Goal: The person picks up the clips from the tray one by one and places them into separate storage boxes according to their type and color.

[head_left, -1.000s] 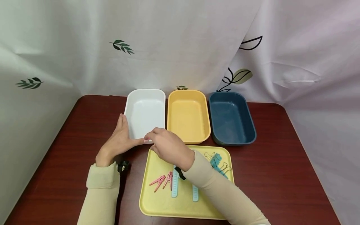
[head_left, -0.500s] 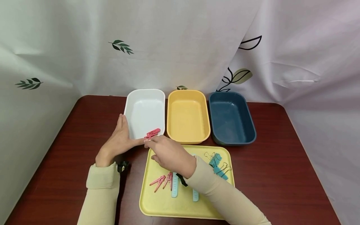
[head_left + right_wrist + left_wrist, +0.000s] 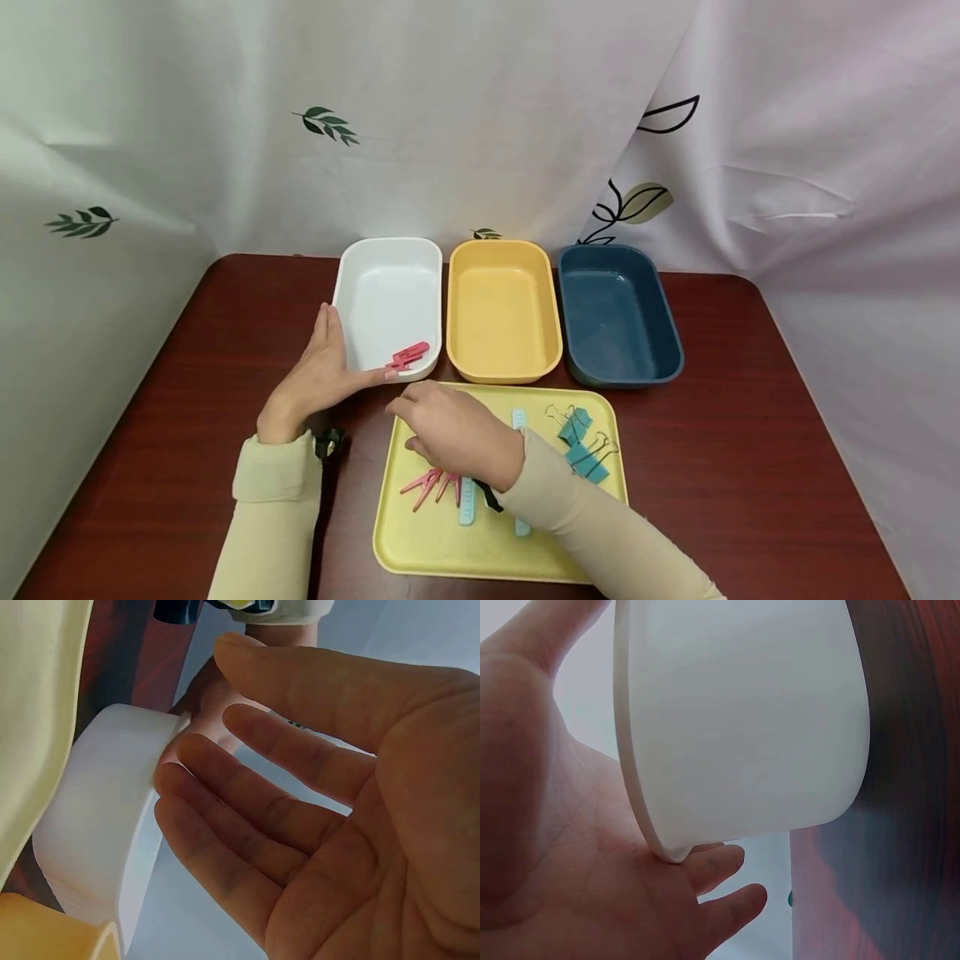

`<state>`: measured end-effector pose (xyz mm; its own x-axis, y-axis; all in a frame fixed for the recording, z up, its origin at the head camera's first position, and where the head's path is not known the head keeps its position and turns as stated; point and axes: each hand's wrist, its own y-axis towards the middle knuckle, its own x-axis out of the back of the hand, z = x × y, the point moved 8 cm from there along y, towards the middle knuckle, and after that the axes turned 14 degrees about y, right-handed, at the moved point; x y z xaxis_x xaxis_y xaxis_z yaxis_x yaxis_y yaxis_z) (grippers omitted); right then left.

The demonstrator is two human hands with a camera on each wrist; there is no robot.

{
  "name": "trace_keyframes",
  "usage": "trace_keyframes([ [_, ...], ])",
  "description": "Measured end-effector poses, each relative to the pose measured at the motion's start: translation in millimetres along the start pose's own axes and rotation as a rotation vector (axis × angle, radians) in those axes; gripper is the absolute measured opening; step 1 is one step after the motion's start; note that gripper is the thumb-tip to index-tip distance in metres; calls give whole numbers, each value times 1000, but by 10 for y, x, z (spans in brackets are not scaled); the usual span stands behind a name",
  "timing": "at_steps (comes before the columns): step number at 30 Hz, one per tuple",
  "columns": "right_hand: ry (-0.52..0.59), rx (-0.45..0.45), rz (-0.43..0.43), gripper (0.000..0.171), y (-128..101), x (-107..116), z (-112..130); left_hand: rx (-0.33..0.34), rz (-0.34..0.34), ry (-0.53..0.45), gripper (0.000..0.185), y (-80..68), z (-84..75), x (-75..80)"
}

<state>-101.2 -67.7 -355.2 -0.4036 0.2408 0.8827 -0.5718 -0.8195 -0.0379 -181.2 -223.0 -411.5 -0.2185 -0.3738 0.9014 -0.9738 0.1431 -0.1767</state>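
Note:
My left hand (image 3: 311, 383) spans the near left corner of the white bin (image 3: 386, 300), fingers straight along its side and thumb over the near rim. In the left wrist view the bin's corner (image 3: 742, 727) sits against the palm. Red-pink clothespins (image 3: 410, 353) lie inside the bin at its near right corner. My right hand (image 3: 457, 433) hovers over the upper left of the yellow tray (image 3: 427, 550). The right wrist view shows its fingers (image 3: 232, 817) relaxed, holding nothing. Below it on the tray are pink clothespins (image 3: 424, 483) and light blue ridged strips (image 3: 467, 502), partly hidden by the hand.
A yellow bin (image 3: 504, 312) and a dark blue bin (image 3: 618, 312) stand to the right of the white one. Teal binder clips (image 3: 588, 462) lie at the tray's right side. A pale curtain (image 3: 450, 125) hangs behind the dark red table (image 3: 750, 433).
My right hand has let go of the red-pink clothespins in the white bin and drawn back toward the tray. The left hand stays at the bin's corner.

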Motion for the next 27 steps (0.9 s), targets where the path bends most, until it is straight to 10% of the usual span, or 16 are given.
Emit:
trace_keyframes([
  [27, 22, -17, 129, 45, -87, -321, -11, 5, 10, -12, 141, -5, -33, 26],
])
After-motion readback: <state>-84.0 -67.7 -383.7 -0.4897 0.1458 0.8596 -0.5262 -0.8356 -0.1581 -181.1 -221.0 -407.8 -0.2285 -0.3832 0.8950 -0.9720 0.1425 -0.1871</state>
